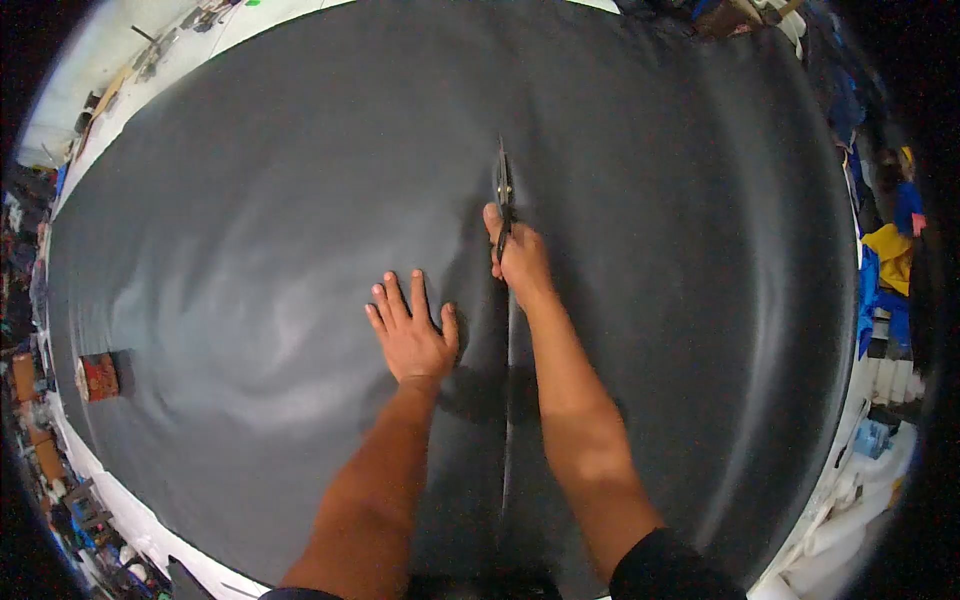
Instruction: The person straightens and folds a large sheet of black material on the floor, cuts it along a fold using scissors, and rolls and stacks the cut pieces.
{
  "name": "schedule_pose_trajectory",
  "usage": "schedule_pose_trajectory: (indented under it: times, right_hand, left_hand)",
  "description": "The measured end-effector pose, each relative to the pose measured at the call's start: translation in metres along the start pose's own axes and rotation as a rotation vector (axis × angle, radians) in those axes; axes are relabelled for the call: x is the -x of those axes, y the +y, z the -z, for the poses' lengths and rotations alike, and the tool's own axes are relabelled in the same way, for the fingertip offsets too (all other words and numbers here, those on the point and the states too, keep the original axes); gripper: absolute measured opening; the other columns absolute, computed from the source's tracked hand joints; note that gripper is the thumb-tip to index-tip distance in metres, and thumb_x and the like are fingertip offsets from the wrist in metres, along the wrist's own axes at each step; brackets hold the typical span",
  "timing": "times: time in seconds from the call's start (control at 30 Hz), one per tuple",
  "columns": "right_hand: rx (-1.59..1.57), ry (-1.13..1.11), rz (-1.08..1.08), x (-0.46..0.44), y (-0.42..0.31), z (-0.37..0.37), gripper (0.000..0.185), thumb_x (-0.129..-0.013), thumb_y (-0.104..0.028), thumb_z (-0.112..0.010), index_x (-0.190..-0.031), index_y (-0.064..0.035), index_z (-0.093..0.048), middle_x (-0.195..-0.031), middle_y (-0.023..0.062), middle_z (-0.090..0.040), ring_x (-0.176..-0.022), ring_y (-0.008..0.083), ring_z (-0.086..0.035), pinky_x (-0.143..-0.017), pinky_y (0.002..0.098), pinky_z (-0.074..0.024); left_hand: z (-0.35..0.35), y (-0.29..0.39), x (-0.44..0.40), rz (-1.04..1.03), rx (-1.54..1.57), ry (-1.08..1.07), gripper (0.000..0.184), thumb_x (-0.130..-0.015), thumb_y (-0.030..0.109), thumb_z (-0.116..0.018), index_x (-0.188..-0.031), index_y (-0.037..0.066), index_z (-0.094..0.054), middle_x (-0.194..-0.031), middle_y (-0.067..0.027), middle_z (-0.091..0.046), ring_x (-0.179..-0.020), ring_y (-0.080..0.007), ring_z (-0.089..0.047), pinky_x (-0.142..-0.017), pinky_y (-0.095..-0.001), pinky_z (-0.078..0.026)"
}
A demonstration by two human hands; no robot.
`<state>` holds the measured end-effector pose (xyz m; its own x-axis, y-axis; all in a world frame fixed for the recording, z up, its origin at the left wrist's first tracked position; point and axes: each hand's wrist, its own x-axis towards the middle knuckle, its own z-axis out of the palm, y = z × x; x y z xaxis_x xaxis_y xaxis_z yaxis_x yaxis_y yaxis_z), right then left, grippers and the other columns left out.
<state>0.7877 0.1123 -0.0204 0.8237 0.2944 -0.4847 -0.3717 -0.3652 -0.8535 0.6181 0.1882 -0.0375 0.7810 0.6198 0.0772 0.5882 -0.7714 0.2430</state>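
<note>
A large sheet of smooth black material (pixel 640 220), leather-like in its sheen, spreads over the work surface. My right hand (pixel 522 258) is wrapped round the handles of a pair of scissors (pixel 504 180), whose blades point away from me along the sheet. From the scissors a straight slit (pixel 508 420) runs back toward me between my forearms. To the left of the slit, my left hand (pixel 414 345) lies flat on the sheet with its fingers spread, holding nothing.
On the sheet's left edge stands a small reddish-brown block or box (pixel 99 377). Blue and yellow cloth (pixel 889 255) lies beyond the right edge, above pale rolls (pixel 835 530). Tools and clutter (pixel 100 520) line the lower left. White table edge (pixel 110 490) shows past the sheet.
</note>
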Motion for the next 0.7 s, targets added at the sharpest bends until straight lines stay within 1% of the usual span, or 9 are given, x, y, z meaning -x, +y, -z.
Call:
schedule_pose_trajectory:
  times: [0.03,0.1,0.13,0.2,0.27,0.4,0.53,0.63,0.7]
  right_hand:
    - [0.007,0.019,0.03,-0.01,-0.004,-0.004,0.058,-0.087,-0.063,-0.058,-0.071,-0.0076,-0.053,-0.055,0.0011,-0.049,-0.047,0.0125,-0.048,-0.047,0.0284,-0.0386]
    - [0.02,0.014,0.017,-0.027,-0.018,-0.002,0.059,-0.087,-0.064,-0.059,-0.072,-0.007,-0.054,-0.055,0.0014,-0.049,-0.047,0.0128,-0.049,-0.047,0.0287,-0.0389]
    - [0.038,0.016,0.009,-0.034,-0.026,0.002,0.059,-0.086,-0.064,-0.059,-0.072,-0.0064,-0.054,-0.055,0.0017,-0.049,-0.047,0.0131,-0.049,-0.047,0.029,-0.0392]
    - [0.024,0.01,0.029,-0.05,-0.032,0.002,0.059,-0.085,-0.064,-0.061,-0.073,-0.006,-0.055,-0.056,0.0019,-0.05,-0.047,0.0136,-0.049,-0.047,0.0294,-0.0394]
    - [-0.034,-0.059,0.033,-0.067,-0.041,0.002,0.059,-0.085,-0.064,-0.061,-0.072,-0.0063,-0.055,-0.056,0.0022,-0.05,-0.047,0.0139,-0.049,-0.048,0.0299,-0.0398]
    - [-0.046,-0.064,0.043,-0.104,-0.058,-0.003,0.059,-0.085,-0.064,-0.061,-0.073,-0.0066,-0.055,-0.055,0.0019,-0.049,-0.048,0.0139,-0.049,-0.049,0.0297,-0.0397]
    - [-0.025,-0.007,-0.009,-0.143,-0.084,-0.009,0.059,-0.084,-0.064,-0.063,-0.073,-0.0066,-0.055,-0.056,0.0012,-0.048,-0.048,0.0139,-0.049,-0.048,0.0298,-0.0403]
    - [-0.05,-0.036,0.054,-0.174,-0.105,-0.01,0.058,-0.082,-0.063,-0.065,-0.074,-0.0066,-0.055,-0.057,0.0006,-0.048,-0.047,0.0124,-0.047,-0.048,0.0287,-0.0403]
    - [-0.047,-0.033,0.04,-0.2,-0.117,-0.011,0.058,-0.082,-0.063,-0.066,-0.075,-0.0063,-0.055,-0.057,0.0003,-0.048,-0.046,0.0121,-0.047,-0.048,0.0284,-0.0402]
  left_hand:
    - [0.0,-0.001,-0.001,-0.002,-0.007,0.005,0.061,-0.091,0.038,-0.053,-0.144,0.01,-0.04,-0.15,-0.0255,-0.03,-0.14,-0.046,-0.025,-0.115,-0.0578,-0.016]
    - [0.0,0.0,0.0,0.02,-0.016,-0.038,0.063,-0.092,0.042,-0.051,-0.145,0.012,-0.039,-0.153,-0.023,-0.027,-0.143,-0.043,-0.019,-0.116,-0.0561,-0.013]
    - [0.0,0.0,0.0,0.016,-0.015,-0.036,0.063,-0.092,0.042,-0.051,-0.145,0.012,-0.039,-0.153,-0.023,-0.027,-0.143,-0.043,-0.019,-0.116,-0.0561,-0.013]
    - [0.0,-0.001,0.0,0.009,0.009,-0.025,0.062,-0.091,0.038,-0.054,-0.144,0.01,-0.04,-0.151,-0.0253,-0.029,-0.141,-0.0453,-0.024,-0.115,-0.0571,-0.015]
    - [0.0,0.0,0.001,0.018,0.024,-0.034,0.062,-0.091,0.038,-0.054,-0.144,0.01,-0.039,-0.151,-0.0254,-0.028,-0.141,-0.0456,-0.023,-0.115,-0.0578,-0.015]
    - [0.003,-0.002,-0.001,0.019,0.049,-0.062,0.064,-0.09,0.037,-0.055,-0.145,0.009,-0.039,-0.152,-0.0265,-0.027,-0.141,-0.0471,-0.021,-0.114,-0.0599,-0.014]
    - [-0.002,-0.005,-0.001,0.015,0.059,-0.069,0.065,-0.09,0.038,-0.055,-0.145,0.009,-0.038,-0.152,-0.0274,-0.026,-0.141,-0.0481,-0.02,-0.114,-0.0608,-0.012]
    - [-0.002,-0.004,-0.001,0.03,0.051,-0.116,0.066,-0.089,0.039,-0.054,-0.145,0.008,-0.038,-0.152,-0.0283,-0.026,-0.141,-0.049,-0.02,-0.114,-0.0617,-0.011]
    - [-0.005,-0.006,-0.001,0.049,0.041,-0.129,0.064,-0.088,0.042,-0.055,-0.143,0.01,-0.043,-0.153,-0.0264,-0.025,-0.142,-0.048,-0.019,-0.113,-0.0622,-0.013]
